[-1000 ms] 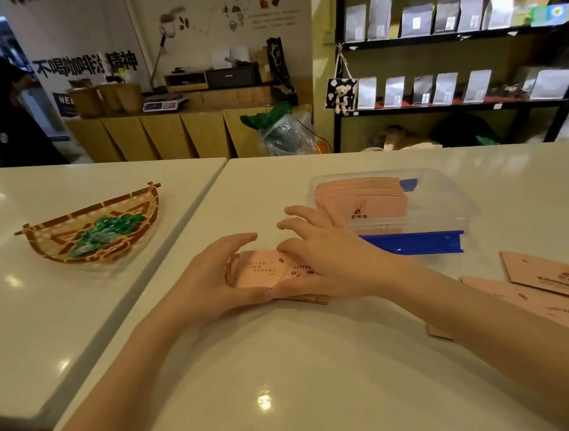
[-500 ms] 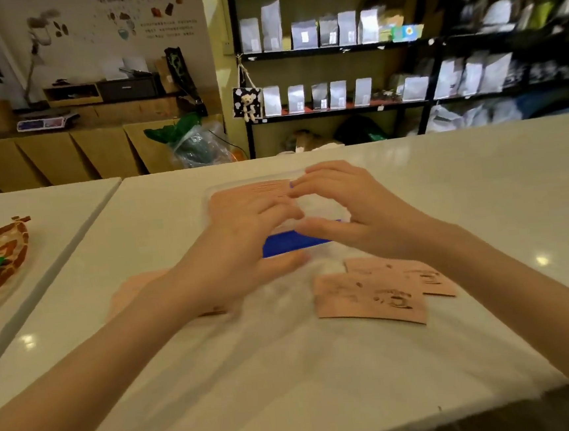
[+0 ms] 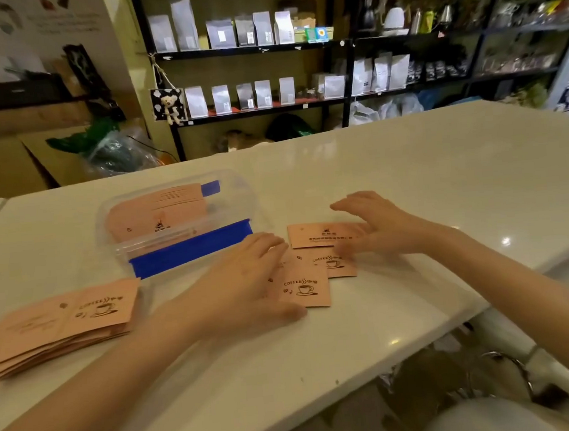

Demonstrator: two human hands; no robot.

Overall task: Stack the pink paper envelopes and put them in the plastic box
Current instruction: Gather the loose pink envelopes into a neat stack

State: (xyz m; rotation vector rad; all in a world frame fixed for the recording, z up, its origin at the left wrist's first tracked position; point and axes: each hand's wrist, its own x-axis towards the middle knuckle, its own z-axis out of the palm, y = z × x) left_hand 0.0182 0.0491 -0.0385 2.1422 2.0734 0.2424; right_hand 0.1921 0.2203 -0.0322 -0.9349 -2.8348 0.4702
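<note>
Pink paper envelopes (image 3: 308, 283) lay loose by the clear plastic box with blue edge (image 3: 189, 247) — left hand (image 3: 248, 284) flat on one, right hand (image 3: 376, 224) open above another, neither gripping. Risk: thin sheets skidding, fanning out — misaligned stack.

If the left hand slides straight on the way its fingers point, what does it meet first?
Probably the loose pink paper envelope lying beyond its fingertips; the left hand already rests on a nearer envelope. Depth is uncertain.
</note>
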